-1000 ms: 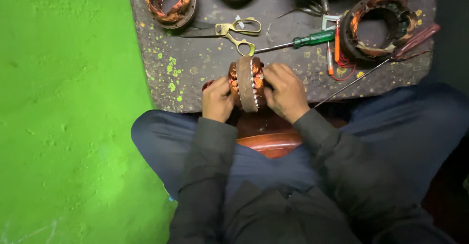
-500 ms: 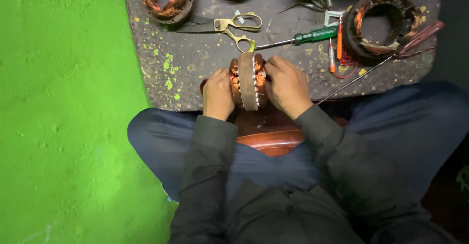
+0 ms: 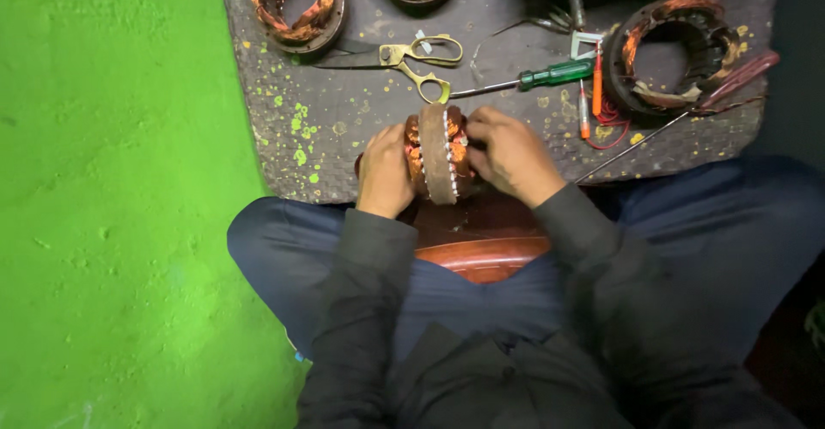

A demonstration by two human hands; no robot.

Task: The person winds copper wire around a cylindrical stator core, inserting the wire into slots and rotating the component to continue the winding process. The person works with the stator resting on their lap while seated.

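A round motor coil point(image 3: 438, 154) with copper windings and a grey metal ring stands on edge at the near rim of a dark speckled mat point(image 3: 344, 128), just above the person's lap. The left hand point(image 3: 384, 171) cups its 9 o'clock side, fingers curled and pressed against the copper. The right hand point(image 3: 509, 154) grips the 3 o'clock side, fingers bent and closed on the windings. At 12 o'clock from the coil lie brass-handled scissors point(image 3: 404, 55); at 1 o'clock, a green-handled screwdriver point(image 3: 541, 76). Another coil point(image 3: 296, 3) sits at 11 o'clock, and a larger one point(image 3: 675, 51) at 2 o'clock. A green floor point(image 3: 112, 205) lies at 9 o'clock.
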